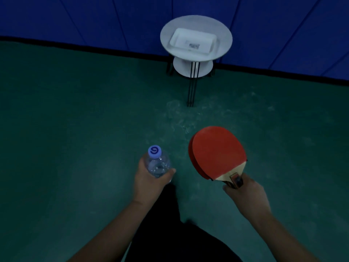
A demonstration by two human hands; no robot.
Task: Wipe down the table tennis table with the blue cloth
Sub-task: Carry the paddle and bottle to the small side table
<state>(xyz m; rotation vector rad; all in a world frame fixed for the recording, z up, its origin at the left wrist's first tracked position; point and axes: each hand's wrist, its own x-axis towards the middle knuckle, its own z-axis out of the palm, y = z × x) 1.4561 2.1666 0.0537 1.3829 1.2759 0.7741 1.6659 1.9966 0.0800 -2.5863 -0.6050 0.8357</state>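
Two grips: left clasps one bottle, right clasps two stacked paddles.

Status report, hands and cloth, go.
Left hand grips bottle. Right hand grips paddle. No cloth or tennis table in view. Side table ahead, tray on it.

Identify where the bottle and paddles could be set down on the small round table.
The white tray fills the middle of the round table, leaving only a narrow bare rim around it. The tray's interior looks free. The lower shelf shows little room between the legs.
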